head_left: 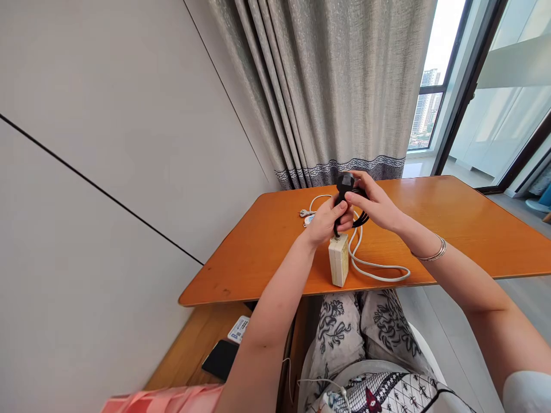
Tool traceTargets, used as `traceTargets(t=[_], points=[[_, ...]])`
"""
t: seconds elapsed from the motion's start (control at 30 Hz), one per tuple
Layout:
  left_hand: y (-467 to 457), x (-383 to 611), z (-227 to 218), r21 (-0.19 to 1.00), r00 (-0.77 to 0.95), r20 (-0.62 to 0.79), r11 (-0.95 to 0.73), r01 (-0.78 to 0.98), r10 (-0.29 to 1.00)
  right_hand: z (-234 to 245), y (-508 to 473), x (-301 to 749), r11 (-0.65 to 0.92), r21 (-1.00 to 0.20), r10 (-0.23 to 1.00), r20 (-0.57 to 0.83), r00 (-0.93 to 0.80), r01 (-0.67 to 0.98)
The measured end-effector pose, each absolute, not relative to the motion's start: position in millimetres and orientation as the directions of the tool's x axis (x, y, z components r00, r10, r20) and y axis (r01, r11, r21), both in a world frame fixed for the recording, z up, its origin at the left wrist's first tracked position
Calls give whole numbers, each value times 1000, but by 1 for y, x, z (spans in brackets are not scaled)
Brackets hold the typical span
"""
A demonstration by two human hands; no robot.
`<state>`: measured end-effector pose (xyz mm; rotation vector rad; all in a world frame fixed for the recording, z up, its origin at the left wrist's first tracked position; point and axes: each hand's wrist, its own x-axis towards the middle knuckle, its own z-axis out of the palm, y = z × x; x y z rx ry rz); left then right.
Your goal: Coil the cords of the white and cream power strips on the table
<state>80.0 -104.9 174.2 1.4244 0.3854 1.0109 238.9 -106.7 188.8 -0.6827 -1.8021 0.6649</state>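
Note:
Above the table, my left hand (326, 222) is closed around a black cable (361, 218) gathered into loops. A chunky black plug (345, 182) sticks up at the top of the bundle. My right hand (373, 205) is closed on the same bundle from the right, its thumb by the plug's lower end. Just below my left hand, a cream box-shaped power adapter (338, 261) stands near the table's front edge. The black cord runs down toward its top. Beside it a white cable (379, 279) curves over the table, and a white plug (303, 213) lies behind my left hand.
The orange-brown wooden table (241, 258) has its front edge above my lap. A wall (129, 172) borders it on the left, a grey curtain (344, 86) at the back. Lower left, a black phone (220, 359) and a white card (238, 329) lie on a wooden surface.

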Motion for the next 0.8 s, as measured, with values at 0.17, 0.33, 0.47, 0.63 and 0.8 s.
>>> traceTargets(t=[0.17, 0.33, 0.47, 0.63, 0.8], points=[[-103, 86, 171, 893, 379, 448, -382, -238, 810, 186, -100, 234, 625, -765, 779, 597, -189, 158], [-104, 90, 169, 867, 295, 477, -389, -310, 828, 167, -96, 236, 647, -745, 762, 627, -162, 161], [-105, 88, 174, 839, 194, 428, -308, -448, 883, 129, -100, 231, 542, -836, 839, 532, -118, 86], [-113, 86, 193, 757, 65, 434, -325, -567, 899, 93, -102, 222, 389, -921, 790, 327, -518, 11], [-109, 75, 200, 690, -15, 513, -423, -588, 858, 96, -109, 226, 281, -944, 541, 8, -841, 171]])
